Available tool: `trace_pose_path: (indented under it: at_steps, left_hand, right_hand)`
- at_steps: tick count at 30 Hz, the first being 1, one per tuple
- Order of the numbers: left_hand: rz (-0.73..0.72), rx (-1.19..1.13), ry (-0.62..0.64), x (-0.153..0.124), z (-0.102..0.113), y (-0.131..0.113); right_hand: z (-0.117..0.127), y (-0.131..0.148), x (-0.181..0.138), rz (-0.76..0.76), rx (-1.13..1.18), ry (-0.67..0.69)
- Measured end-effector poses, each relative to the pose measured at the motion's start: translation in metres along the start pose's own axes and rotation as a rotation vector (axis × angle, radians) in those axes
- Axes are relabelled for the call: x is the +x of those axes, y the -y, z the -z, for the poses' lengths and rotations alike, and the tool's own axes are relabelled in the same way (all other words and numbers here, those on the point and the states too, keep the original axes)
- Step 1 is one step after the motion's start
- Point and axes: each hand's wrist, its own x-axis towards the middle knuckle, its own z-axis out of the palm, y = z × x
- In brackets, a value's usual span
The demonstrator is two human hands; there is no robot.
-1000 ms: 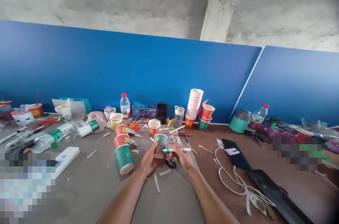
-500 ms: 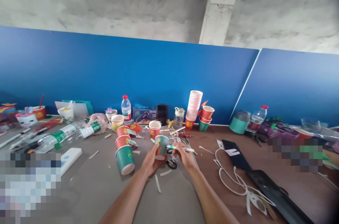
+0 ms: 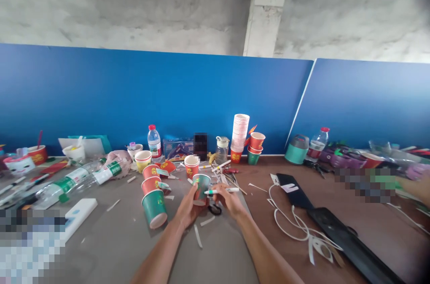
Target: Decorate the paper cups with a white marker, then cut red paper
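My left hand [image 3: 188,205] is wrapped round a green paper cup [image 3: 202,189], holding it upright above the grey table. Between the fingers of my right hand [image 3: 226,198] is a white marker [image 3: 229,190] with a green band. Its tip points left and reaches the cup's side; whether it touches I cannot tell. Just below the cup lie black-handled scissors [image 3: 215,209], partly covered. Behind it stands a red paper cup [image 3: 192,168]. Left of my hands, a tipped row of red and green cups ends in a green cup [image 3: 155,208].
A tall stack of paper cups [image 3: 240,134] stands at the back, beside a glass jar [image 3: 222,150]. Plastic bottles [image 3: 69,183] lie at left. On the brown table to the right are a white cable [image 3: 278,225] and a black case [image 3: 342,239]. Another person's hand [image 3: 414,187] shows far right.
The view has swung slightly to the right, so things sit further left. The marker's tip now reaches across the cup's side. Another person's hand shows more at the right edge.
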Motion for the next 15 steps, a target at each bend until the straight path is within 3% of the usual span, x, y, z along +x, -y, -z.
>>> trace_pose_path:
  at_steps: [9, 15]
  left_hand:
    - [0.014, 0.049, -0.036, 0.0010, -0.0002, -0.0019]
    - [0.033, 0.073, -0.068, 0.0002, -0.0001, -0.0047]
  right_hand:
    - [0.0018, -0.0031, 0.0094, 0.074, 0.034, -0.178]
    - [-0.0024, 0.0022, 0.0060, 0.063, 0.039, -0.135]
